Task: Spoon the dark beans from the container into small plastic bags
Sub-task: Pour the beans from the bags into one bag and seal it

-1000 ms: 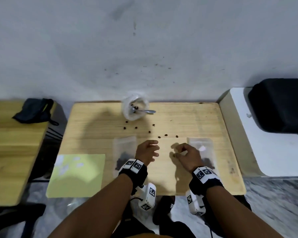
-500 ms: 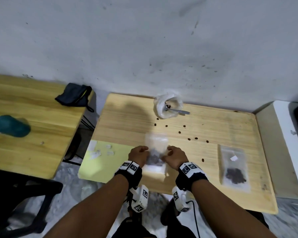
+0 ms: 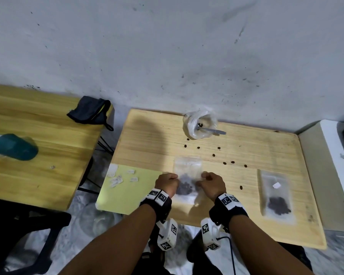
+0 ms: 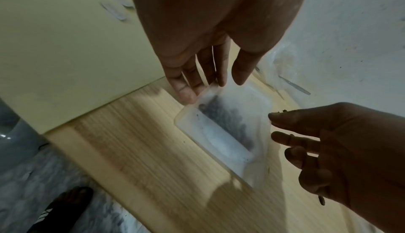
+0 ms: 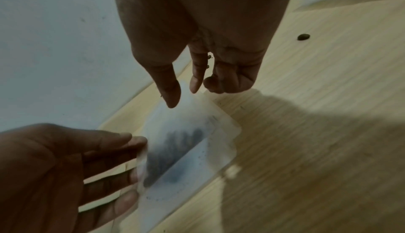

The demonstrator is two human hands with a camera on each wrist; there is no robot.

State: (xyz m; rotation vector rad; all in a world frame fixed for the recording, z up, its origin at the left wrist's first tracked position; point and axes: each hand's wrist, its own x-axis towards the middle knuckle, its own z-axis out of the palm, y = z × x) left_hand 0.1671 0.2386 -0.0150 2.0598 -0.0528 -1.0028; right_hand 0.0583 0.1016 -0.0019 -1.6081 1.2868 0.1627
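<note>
Held between both hands: a small plastic bag point(image 3: 187, 175) of dark beans point(image 3: 186, 187), low at the near edge of the wooden table point(image 3: 151, 143), about 6 o'clock from the table's middle. Left hand point(image 3: 166, 184) at the bag's left edge, thumb and fingertips point(image 4: 186, 93) pinching it in the left wrist view. Right hand point(image 3: 213, 185) at the bag's right edge, thumb and forefinger closed on the plastic in the right wrist view, the other fingers curled. Stood at 12 o'clock near the wall: a container point(image 3: 200, 124) lined with clear plastic, a metal spoon point(image 3: 212, 131) resting in it with the handle toward 3 o'clock. Scattered between container and bag: loose beans point(image 3: 213, 155). Lay flat at 3 o'clock: a second bag point(image 3: 275, 195) with beans inside. Lay at 9 o'clock, over the table's corner: a pale green sheet point(image 3: 127, 187) with small white labels point(image 3: 115, 179).
</note>
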